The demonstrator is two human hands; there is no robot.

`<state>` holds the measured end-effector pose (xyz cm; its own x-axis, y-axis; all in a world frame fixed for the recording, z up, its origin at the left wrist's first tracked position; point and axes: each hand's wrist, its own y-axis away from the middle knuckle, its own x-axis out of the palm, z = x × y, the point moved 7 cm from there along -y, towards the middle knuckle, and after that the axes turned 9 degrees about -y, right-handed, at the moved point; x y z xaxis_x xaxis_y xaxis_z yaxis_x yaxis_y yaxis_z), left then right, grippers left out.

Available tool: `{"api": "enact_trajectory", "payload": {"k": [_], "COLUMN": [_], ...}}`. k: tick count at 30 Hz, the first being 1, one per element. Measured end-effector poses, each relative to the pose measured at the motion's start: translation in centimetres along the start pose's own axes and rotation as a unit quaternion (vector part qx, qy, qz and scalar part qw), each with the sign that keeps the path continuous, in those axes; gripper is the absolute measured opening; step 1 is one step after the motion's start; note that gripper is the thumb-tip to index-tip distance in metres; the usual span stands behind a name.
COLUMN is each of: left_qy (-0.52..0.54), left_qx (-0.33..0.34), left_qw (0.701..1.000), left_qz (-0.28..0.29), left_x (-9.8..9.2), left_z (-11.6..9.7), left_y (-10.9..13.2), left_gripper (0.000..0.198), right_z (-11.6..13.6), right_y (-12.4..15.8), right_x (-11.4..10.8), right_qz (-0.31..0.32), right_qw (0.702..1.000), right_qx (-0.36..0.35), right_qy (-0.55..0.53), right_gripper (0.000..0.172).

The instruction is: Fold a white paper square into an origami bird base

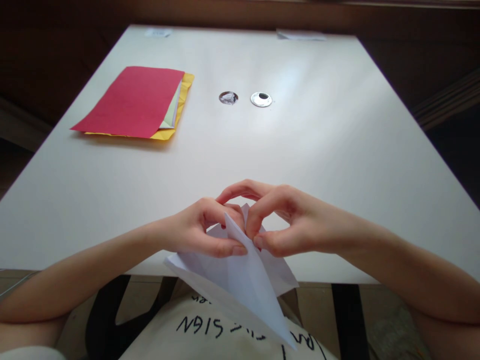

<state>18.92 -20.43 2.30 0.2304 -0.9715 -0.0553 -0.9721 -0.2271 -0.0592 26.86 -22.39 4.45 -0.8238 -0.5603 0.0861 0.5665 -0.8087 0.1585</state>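
A folded sheet of white paper is held up at the near edge of the table, with creased flaps and a pointed tip standing up in the middle. My left hand grips it from the left, thumb lying across the fold and fingers behind. From the right, my right hand pinches the paper between thumb and index finger close to the left fingertips. Its other fingers arch over and reach behind my left hand. The paper's lower part hangs over the table edge in front of my lap.
On the white table, a red sheet lies over yellow paper and pale sheets at the left. Two round holes, one with a metal-looking rim, sit near the middle. A white paper piece lies at the far edge.
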Motion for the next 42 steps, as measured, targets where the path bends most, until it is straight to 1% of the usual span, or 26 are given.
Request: {"api": "enact_trajectory", "payload": {"k": [11,16,18,22,29,35,42], "left_qy": [0.002,0.004,0.015,0.029,0.022,0.012,0.024], "left_qx": [-0.005,0.005,0.0,-0.008,-0.027,-0.054,-0.082], "left_qw": [1.0,0.998,0.998,0.998,0.998,0.997,0.996], "left_qz": [0.009,0.059,0.063,0.05,0.05,0.048,0.035], "left_x": [0.0,0.7,0.7,0.5,0.5,0.5,0.7], "left_z": [0.2,-0.2,-0.3,-0.3,0.0,0.9,1.6], "left_y": [0.1,0.1,0.2,0.1,0.1,0.5,0.8], "left_gripper": [0.014,0.013,0.014,0.015,0.013,0.009,0.006], "right_z": [-0.4,-0.4,-0.3,0.0,0.8,0.9,0.8], "right_y": [-0.1,-0.1,-0.1,-0.1,0.3,0.5,0.5], "right_x": [-0.1,-0.3,-0.5,-0.6,-0.1,0.2,0.3], "right_qz": [-0.003,0.019,0.028,0.043,0.05,0.044,0.016], "right_qw": [1.0,0.998,0.998,0.998,0.997,0.994,0.992], "right_qx": [0.013,0.031,0.033,0.03,0.011,0.013,0.006], "right_qy": [-0.009,-0.045,-0.043,-0.021,0.06,0.097,0.126], "right_gripper": [0.011,0.014,0.013,0.01,0.009,0.009,0.007]}}
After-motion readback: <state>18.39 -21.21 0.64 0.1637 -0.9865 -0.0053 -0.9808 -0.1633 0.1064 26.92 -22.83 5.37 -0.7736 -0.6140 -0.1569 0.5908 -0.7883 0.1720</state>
